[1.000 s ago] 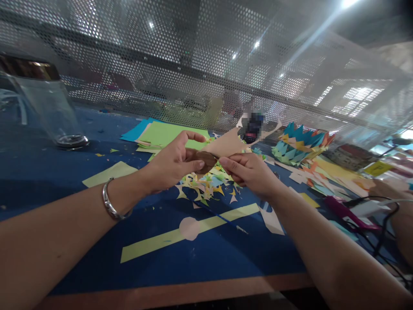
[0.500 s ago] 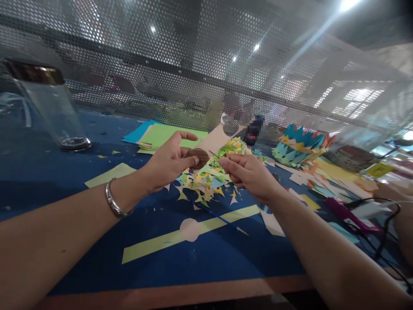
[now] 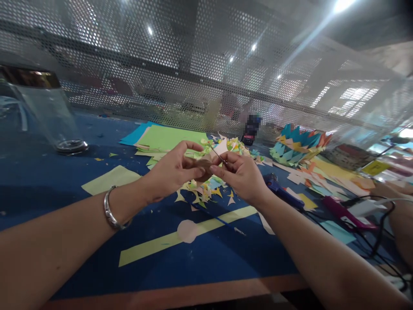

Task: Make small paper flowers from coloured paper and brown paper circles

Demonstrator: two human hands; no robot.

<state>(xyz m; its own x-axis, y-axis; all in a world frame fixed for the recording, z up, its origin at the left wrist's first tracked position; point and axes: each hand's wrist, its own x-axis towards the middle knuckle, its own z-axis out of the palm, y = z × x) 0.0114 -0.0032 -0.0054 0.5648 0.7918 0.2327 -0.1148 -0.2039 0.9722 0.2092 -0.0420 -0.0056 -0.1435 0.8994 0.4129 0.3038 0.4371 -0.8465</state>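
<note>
My left hand (image 3: 180, 165) pinches a brownish round disc (image 3: 204, 165) between thumb and fingers, its index finger arched above. My right hand (image 3: 241, 172) is closed round a thin, pointed metal tool (image 3: 215, 153) that slants up past the disc; its handle is hidden, so I cannot tell the kind. The right thumb is at the disc's edge. Below and behind my hands lies a heap of cut paper scraps (image 3: 209, 189). Nearer to me, a pale pink paper circle (image 3: 187, 231) rests on a yellow-green paper strip (image 3: 145, 249), with a thin blue stick (image 3: 222, 221) across the strip.
A glass jar (image 3: 54, 116) stands at left. Behind are green paper sheets (image 3: 171, 138) and a pixelated dark object (image 3: 252, 129). To the right are a blue tool (image 3: 284, 193), a folded-paper ring (image 3: 298, 146), a magenta power strip (image 3: 345, 213) with cables and another person's arm (image 3: 398, 219).
My right hand has moved left, closing the gap to the disc in my left hand. The large pale pink sheet behind my hands no longer stands up in view.
</note>
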